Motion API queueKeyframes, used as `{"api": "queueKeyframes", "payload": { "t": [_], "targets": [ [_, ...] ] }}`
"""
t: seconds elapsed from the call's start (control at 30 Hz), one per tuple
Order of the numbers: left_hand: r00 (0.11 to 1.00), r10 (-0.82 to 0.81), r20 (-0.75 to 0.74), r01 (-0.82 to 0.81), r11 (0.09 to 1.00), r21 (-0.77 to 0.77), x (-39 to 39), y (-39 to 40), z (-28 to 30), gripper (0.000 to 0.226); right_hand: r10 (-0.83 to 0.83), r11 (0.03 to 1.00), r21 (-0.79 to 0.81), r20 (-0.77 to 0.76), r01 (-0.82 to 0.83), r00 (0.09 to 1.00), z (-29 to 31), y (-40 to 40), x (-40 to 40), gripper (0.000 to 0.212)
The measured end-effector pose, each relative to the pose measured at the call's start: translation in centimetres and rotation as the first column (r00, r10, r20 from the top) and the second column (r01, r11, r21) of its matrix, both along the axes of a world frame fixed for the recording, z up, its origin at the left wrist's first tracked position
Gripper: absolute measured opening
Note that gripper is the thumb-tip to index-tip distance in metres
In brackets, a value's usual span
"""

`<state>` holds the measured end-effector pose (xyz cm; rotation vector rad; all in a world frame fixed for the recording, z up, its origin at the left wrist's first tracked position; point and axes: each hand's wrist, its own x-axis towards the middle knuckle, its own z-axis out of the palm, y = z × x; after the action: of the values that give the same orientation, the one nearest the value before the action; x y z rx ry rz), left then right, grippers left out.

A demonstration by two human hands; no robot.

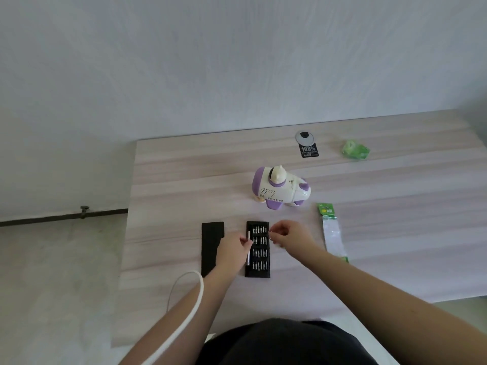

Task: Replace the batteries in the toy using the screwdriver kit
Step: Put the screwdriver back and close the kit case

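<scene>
A white and purple toy (280,189) stands on the wooden table (395,246), beyond the kit. The black screwdriver kit tray (258,262) lies open in front of me with rows of silver bits. Its black lid (210,233) lies to the left. My left hand (233,250) grips the white screwdriver handle (248,248) over the tray's left side. My right hand (290,234) hovers at the tray's upper right, fingers pinched together; whether they hold a bit is too small to tell. A green battery pack (332,231) lies to the right.
A crumpled green wrapper (355,149) and a black tag with a silver disc (306,144) lie at the table's far side. A white cable (184,306) loops over my left forearm. The floor shows to the left of the table.
</scene>
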<state>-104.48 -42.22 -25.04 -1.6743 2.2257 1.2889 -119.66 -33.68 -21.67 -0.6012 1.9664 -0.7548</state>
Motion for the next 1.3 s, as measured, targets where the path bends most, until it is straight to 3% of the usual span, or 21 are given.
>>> {"api": "queueKeyframes", "payload": {
  "t": [0.23, 0.8, 1.3],
  "targets": [
    [0.999, 0.013, 0.034, -0.012, 1.0, -0.028, -0.5, 0.2, -0.6, 0.011, 0.096, 0.993, 0.084, -0.093, -0.088, 0.991, -2.3, -0.8, -0.4, 0.003],
    [0.999, -0.038, -0.033, 0.038, 0.999, -0.012, 0.3, 0.1, -1.8, 0.017, 0.094, 0.982, 0.17, -0.089, -0.078, 0.992, -3.8, -1.2, -0.1, 0.006],
    [0.998, -0.059, -0.015, 0.059, 0.998, 0.007, -0.4, 0.0, -1.5, 0.009, 0.22, 0.957, 0.227, -0.154, -0.182, 0.963, -3.4, -2.2, -0.1, 0.012]
  ]
}}
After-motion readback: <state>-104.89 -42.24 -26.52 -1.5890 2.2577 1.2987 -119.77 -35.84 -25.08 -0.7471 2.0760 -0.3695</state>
